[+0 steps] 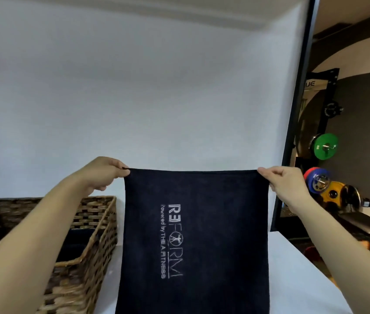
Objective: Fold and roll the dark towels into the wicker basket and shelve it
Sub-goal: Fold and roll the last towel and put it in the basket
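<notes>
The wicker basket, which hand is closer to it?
The left hand. It pinches the dark towel's top corner just above the wicker basket's far right end. The right hand pinches the opposite corner, across the towel from the basket.

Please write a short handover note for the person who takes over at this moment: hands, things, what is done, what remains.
Left hand and right hand each pinch a top corner of the dark towel, held up spread, printed side toward the camera.
Wicker basket stands on the white table, left of the towel; something dark lies inside, unclear what.
Done: this towel is picked up.
Left: fold it, roll it, put it in the basket, shelve the basket.
</notes>
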